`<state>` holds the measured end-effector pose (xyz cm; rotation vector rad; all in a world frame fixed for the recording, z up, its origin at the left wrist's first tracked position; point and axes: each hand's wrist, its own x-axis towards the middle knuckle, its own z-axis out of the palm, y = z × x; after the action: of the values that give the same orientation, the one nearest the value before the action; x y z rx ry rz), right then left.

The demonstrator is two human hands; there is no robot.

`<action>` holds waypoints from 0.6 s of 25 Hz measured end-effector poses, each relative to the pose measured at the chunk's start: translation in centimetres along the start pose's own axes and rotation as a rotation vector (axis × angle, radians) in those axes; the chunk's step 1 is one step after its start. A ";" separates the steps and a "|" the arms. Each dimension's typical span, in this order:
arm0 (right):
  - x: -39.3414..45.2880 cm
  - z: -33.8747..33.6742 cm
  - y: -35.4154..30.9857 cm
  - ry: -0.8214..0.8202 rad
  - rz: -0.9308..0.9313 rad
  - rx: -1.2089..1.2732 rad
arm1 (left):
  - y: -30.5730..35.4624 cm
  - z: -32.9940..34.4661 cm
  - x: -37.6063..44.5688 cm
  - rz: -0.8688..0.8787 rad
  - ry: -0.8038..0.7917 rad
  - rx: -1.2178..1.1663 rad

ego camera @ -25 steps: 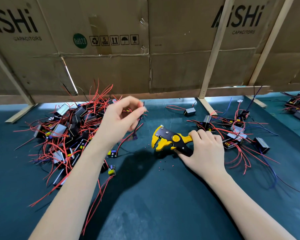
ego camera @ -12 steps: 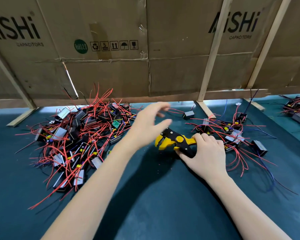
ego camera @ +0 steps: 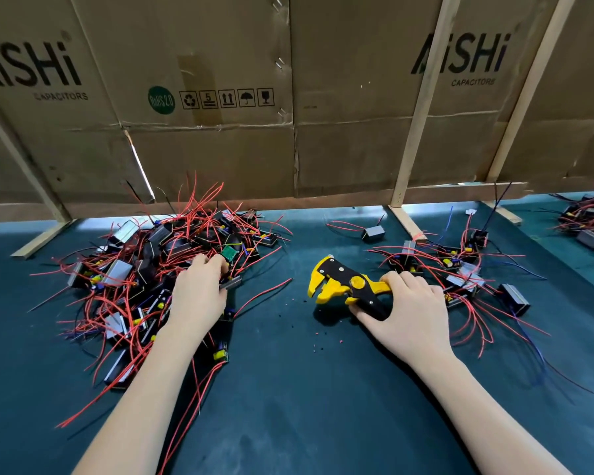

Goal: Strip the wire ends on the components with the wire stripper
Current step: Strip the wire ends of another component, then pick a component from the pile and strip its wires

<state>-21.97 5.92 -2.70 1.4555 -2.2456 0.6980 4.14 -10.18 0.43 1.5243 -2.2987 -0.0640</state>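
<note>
While the dark green worktop (ego camera: 288, 389) carries everything, a cardboard partition (ego camera: 220, 149) on wooden struts closes off its far edge.

Large heap of components (ego camera: 127, 286), left: dark and grey modules tangled in red leads, presumably the unstripped stock. Smaller, looser group of components (ego camera: 460, 269), right, with one stray module (ego camera: 372, 232) lying apart beyond it.

Left hand (ego camera: 196, 296): set down on the near-right edge of the large heap, fingers curled into the wires; whether it has closed on one module or lead cannot be told.

Right hand (ego camera: 408, 310): wrapped round the handles of the wire stripper (ego camera: 343, 286), which rests low over the worktop between the two groups. Its long axis runs roughly left-right, yellow jaws standing open and pointing left.

Bits of insulation (ego camera: 318, 344): small specks scattered just before the tool.

Judgement: the left hand is nearer the stock, so a lead would travel rightward into the jaws.
</note>
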 end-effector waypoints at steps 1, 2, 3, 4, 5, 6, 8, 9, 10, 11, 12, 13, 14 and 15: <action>0.0 0.0 0.1 0.011 0.006 0.009 | -0.2 0.1 0.0 -0.007 0.002 0.005; 0.0 -0.1 0.2 0.022 0.011 0.021 | -0.3 0.2 -0.1 -0.008 0.006 0.032; 0.1 -0.1 0.2 0.025 0.014 0.032 | -0.4 0.3 -0.1 -0.008 0.009 0.067; 0.1 -0.1 0.2 0.022 0.016 0.038 | -0.5 0.4 -0.1 -0.004 0.010 0.102; 0.1 -0.1 0.2 0.017 0.017 0.039 | -0.6 0.5 -0.1 0.001 0.005 0.139; 0.1 0.0 0.2 0.015 0.015 0.039 | -0.5 0.7 0.0 0.002 0.004 0.169; 0.0 0.0 0.1 0.016 0.006 0.037 | -0.5 0.7 0.0 0.004 0.031 0.155; -0.1 0.0 0.1 0.015 0.004 0.037 | -0.4 0.6 0.0 0.015 0.072 0.094; -0.1 -0.1 0.1 0.012 0.005 0.038 | -0.2 0.4 -0.1 0.027 0.133 -0.003; 0.0 -0.1 0.2 0.010 0.009 0.041 | -0.1 0.1 -0.2 0.035 0.205 -0.131; 0.0 -0.2 0.2 0.008 0.013 0.044 | 0.0 -0.3 -0.2 0.039 0.270 -0.283; 0.1 -0.2 0.2 0.007 0.018 0.047 | 0.1 -0.9 -0.3 0.040 0.307 -0.463; 0.1 -0.2 0.3 0.005 0.023 0.049 | 0.4 -1.6 -0.5 0.033 0.311 -0.664; 0.1 -0.2 0.3 0.003 0.029 0.049 | 0.8 -2.3 -0.8 0.028 0.289 -0.864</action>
<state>-22.28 6.07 -2.51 1.4458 -2.2667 0.7692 4.45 -8.76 2.56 0.9618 -1.6978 -0.6821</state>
